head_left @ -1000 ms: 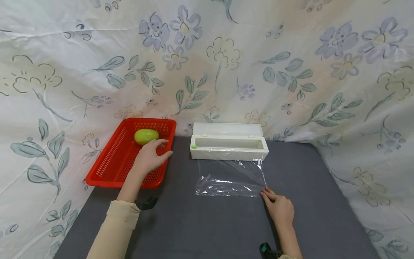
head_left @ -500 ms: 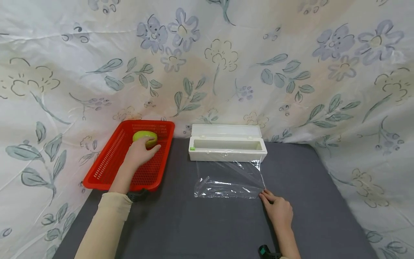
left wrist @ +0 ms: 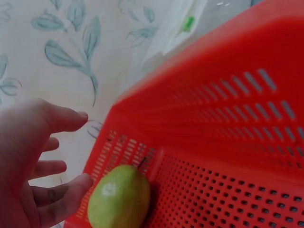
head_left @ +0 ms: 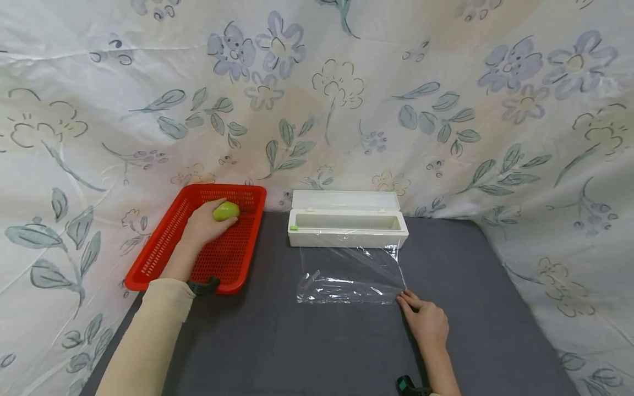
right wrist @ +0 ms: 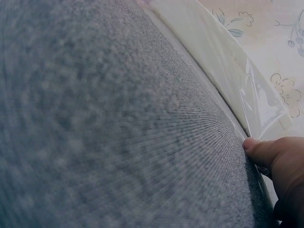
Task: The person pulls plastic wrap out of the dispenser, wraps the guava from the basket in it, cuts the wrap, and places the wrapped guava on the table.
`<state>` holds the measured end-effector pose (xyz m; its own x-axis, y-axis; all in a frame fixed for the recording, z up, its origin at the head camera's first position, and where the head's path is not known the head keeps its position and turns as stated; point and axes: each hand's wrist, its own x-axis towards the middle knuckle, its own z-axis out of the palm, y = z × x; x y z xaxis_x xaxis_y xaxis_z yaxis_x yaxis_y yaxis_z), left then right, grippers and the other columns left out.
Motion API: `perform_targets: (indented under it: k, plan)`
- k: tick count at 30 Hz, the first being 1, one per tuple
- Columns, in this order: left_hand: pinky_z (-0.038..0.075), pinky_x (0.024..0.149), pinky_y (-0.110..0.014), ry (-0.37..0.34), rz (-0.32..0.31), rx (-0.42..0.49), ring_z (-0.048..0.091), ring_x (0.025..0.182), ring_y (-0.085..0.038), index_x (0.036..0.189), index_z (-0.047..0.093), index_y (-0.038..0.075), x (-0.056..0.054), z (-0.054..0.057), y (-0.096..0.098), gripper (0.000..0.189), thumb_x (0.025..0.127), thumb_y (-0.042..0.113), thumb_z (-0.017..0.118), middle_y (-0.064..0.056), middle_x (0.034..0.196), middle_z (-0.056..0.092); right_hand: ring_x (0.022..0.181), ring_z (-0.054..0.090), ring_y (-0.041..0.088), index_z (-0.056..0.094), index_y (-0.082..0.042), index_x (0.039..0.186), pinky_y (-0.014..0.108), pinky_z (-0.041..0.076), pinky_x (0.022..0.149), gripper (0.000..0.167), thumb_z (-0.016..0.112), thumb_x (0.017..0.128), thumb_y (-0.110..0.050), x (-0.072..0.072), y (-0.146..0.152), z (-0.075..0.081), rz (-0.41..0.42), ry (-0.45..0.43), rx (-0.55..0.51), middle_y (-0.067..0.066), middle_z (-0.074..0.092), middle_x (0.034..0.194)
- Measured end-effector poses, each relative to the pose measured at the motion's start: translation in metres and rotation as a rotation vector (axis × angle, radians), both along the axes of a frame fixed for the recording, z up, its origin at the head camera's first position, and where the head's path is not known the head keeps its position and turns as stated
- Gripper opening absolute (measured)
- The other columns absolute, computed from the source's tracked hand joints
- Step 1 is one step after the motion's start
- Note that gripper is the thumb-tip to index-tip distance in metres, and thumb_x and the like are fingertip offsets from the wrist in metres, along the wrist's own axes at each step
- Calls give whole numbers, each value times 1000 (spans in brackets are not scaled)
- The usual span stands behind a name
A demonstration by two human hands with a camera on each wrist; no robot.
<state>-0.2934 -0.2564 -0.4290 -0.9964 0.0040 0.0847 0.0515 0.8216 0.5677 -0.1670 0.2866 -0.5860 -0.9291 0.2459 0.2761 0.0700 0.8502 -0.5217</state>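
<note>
A smooth yellow-green oval fruit with a short dark stem lies in the red plastic basket. My left hand reaches over the basket to the fruit's left side, its thumb and fingers spread apart. In the left wrist view, the fingertips come right up to the fruit, while the thumb stands well away from it. My right hand pinches the near right corner of a sheet of clear plastic wrap. That sheet comes out of a white wrap dispenser box with its lid raised.
A dark grey cloth covers the table. Behind it and along both sides hangs a floral curtain. A small green slider sits at the left of the dispenser's front. The basket's perforated walls rise around the fruit.
My left hand has moved left and farther into the basket, from the fruit's right side to its left. The right hand keeps its pinch on the plastic wrap in the same place.
</note>
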Motion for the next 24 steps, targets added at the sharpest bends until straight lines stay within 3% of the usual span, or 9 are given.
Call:
perform_targets:
  k: [5,11,15,20,24]
  plan:
    - [47,106,-64,4,34,39,54,122,-40,161,41,6,-9,-2,-9,85,96,50,73,-24,149,55,81,73,48,84,-15,110,52,54,53,25,85,92,-31,-2,0,-1,5,26,-2,6,78,115]
    - [35,115,-71,-28,96,24,41,141,-49,167,28,3,-20,-10,-22,105,93,62,73,-30,162,39,82,74,46,85,-16,109,48,53,52,23,86,91,-31,-2,-2,-4,13,38,-3,4,79,115]
    - [29,119,-71,-60,105,6,31,149,-54,168,21,0,-25,-15,-29,108,94,60,72,-35,165,29,79,74,44,85,-15,109,41,49,48,25,85,92,-32,0,-2,-5,22,26,-7,4,79,115]
    - [24,122,-70,-83,99,15,25,152,-57,168,17,-2,-30,-19,-34,106,96,52,74,-39,166,24,83,75,44,85,-15,109,41,51,49,24,86,91,-32,0,-1,-4,16,15,-16,4,79,115]
    - [22,122,-70,-101,94,37,22,153,-58,168,14,-1,-35,-24,-38,106,96,49,74,-39,167,20,76,74,41,85,-15,109,37,47,45,25,85,91,-33,-1,1,-3,18,7,-27,4,79,117]
